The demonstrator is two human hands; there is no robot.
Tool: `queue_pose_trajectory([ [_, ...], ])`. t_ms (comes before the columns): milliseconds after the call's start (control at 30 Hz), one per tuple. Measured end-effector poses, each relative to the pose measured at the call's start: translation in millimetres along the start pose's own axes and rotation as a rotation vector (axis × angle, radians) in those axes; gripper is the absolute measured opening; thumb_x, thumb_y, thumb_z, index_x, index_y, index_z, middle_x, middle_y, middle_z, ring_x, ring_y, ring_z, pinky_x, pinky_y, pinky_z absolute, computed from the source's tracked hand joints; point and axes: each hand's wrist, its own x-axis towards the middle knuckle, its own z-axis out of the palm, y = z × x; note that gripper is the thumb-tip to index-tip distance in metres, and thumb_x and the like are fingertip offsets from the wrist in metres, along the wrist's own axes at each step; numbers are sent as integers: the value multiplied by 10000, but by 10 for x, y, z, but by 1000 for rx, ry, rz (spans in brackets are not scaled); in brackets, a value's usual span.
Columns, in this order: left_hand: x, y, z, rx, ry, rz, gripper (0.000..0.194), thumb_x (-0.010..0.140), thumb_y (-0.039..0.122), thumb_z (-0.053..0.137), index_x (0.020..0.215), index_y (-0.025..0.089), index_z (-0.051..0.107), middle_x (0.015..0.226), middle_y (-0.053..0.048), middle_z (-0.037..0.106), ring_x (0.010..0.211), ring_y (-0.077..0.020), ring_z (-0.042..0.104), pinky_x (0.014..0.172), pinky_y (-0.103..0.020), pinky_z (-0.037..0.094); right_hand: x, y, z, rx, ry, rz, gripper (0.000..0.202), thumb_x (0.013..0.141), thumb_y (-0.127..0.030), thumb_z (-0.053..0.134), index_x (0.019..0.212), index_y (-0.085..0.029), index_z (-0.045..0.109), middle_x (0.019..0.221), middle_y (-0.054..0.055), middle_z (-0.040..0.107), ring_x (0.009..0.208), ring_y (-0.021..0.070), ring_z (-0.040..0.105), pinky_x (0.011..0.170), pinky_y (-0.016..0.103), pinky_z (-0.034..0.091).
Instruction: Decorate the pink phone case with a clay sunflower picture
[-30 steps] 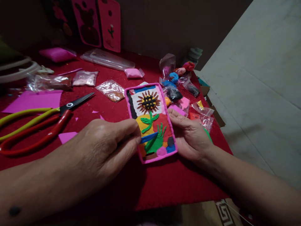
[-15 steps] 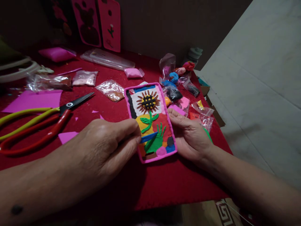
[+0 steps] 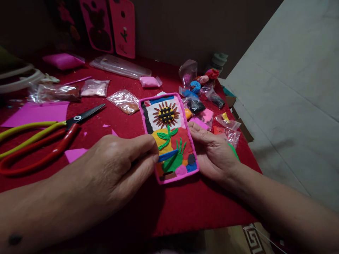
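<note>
A clay-covered phone case (image 3: 182,141) with a pink rim is tilted up above the table. It shows a brown-petalled sunflower on white, a green stem with leaves, and patches of yellow, red, green and blue. My right hand (image 3: 215,150) grips its right edge, the fingers hidden behind. At the left edge, my left hand (image 3: 124,158) is closed in a pinch on a slim blue clay modelling tool (image 3: 168,155). The tool's flat, pointed end lies across the lower part of the picture, over the green patch. Whether it presses into the clay I cannot tell.
Red-and-yellow-handled scissors (image 3: 71,123) lie open on the red cloth (image 3: 212,208) at left. Pink sheet pieces (image 3: 45,113) are nearby. Bagged clay (image 3: 196,104) clusters at right. Behind stand two decorated pink cases (image 3: 123,38) and a flat clear package (image 3: 120,67).
Both hands keep their grip. The blue tool's end has shifted down very slightly on the case; the rest of the scene only slides a little left with the camera.
</note>
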Motion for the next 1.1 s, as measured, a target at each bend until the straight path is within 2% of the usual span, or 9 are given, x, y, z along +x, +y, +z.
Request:
queue_pose_trajectory([
  [133, 16, -7, -8, -8, 14, 1, 192, 945, 235, 480, 859, 259, 649, 627, 100, 707, 449, -66, 627, 426, -126, 403, -9, -2, -23, -16, -10, -2, 135, 851, -100, 574, 790, -195, 647, 759, -34, 673, 712, 115, 632, 1099, 401, 456],
  [367, 12, -19, -12, -22, 15, 8, 162, 951, 252, 499, 926, 265, 658, 684, 129, 725, 497, -30, 651, 467, -63, 415, -6, 6, -42, -39, -16, -32, 111, 837, -94, 591, 815, -186, 650, 789, -27, 681, 727, 115, 641, 1058, 388, 485],
  [800, 10, -15, -28, -34, -12, -40, 187, 949, 270, 478, 902, 300, 657, 654, 122, 709, 485, -54, 639, 448, -111, 410, -7, 2, -35, -31, -18, -17, 118, 844, -104, 584, 787, -187, 646, 763, -26, 662, 708, 118, 630, 1039, 379, 503],
  [967, 15, -16, -26, -14, -3, -63, 242, 951, 314, 454, 777, 257, 612, 661, 83, 719, 487, -78, 634, 424, -143, 399, -4, 2, -64, -53, -42, -39, 85, 824, -113, 614, 807, -190, 645, 799, -21, 667, 725, 124, 639, 1028, 381, 508],
  [1100, -18, -3, -28, -28, -16, -109, 246, 940, 352, 451, 812, 268, 644, 660, 80, 719, 484, -83, 632, 425, -148, 404, -8, 11, -75, -77, -60, -39, 73, 832, -135, 622, 812, -202, 643, 785, -28, 659, 731, 127, 638, 1043, 385, 497],
])
